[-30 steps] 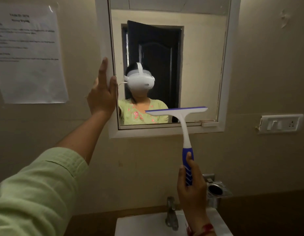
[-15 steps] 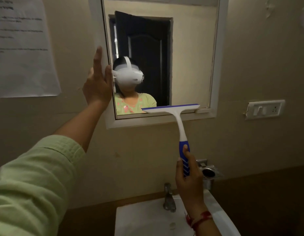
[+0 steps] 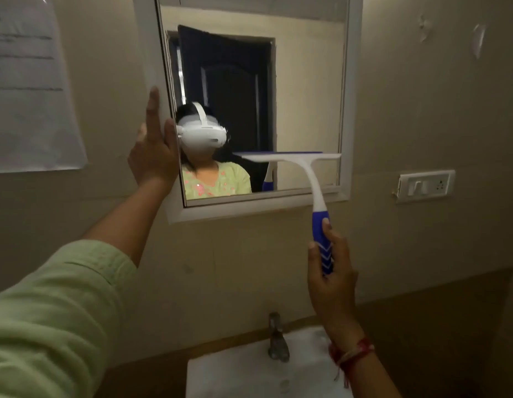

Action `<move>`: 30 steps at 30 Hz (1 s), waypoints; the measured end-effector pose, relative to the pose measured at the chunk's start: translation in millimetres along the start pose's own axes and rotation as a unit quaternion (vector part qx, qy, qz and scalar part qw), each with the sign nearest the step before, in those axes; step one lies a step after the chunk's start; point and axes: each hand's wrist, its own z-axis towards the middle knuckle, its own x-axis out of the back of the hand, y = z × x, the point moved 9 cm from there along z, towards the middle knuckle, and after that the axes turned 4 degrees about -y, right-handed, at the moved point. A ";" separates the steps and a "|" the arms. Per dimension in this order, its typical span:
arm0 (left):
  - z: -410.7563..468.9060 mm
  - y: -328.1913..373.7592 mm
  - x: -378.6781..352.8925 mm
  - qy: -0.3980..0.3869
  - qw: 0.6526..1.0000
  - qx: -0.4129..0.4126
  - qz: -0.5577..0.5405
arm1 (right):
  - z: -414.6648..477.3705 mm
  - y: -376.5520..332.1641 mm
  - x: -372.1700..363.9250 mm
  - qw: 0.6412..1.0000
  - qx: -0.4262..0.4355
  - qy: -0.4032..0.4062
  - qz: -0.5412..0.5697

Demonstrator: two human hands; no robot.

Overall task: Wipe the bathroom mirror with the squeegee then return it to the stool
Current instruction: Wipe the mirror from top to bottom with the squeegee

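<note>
The bathroom mirror (image 3: 307,96) hangs on the wall in a white frame (image 3: 348,110). My right hand (image 3: 333,277) grips the blue handle of a white squeegee (image 3: 310,179). Its blade lies flat and level against the lower right of the glass, with its right end at the frame. My left hand (image 3: 152,156) holds the left side of the frame, fingers pointing up and thumb at the glass edge. The glass reflects a person in a white headset and a dark door. No stool is in view.
A white sink (image 3: 235,374) with a metal tap (image 3: 277,340) sits directly below my right hand. A switch plate (image 3: 424,185) is on the wall right of the mirror. A sheet of paper (image 3: 28,96) hangs on the wall at the left.
The squeegee blade went down to the mirror's bottom edge, then came back up the glass and shifted right to the frame. My left hand stayed on the frame.
</note>
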 end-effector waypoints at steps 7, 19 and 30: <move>-2.2 6.0 4.4 0.008 1.000 -0.011 -0.006 | 110.3 -34.0 13.7 0.996 0.085 0.021 0.026; -0.5 11.5 7.4 0.001 0.999 -0.033 -0.008 | 267.7 -110.2 4.1 0.972 0.213 0.082 -0.059; -1.8 11.2 8.0 0.005 0.999 -0.033 -0.016 | 307.9 -126.7 -1.0 0.969 0.209 0.093 -0.092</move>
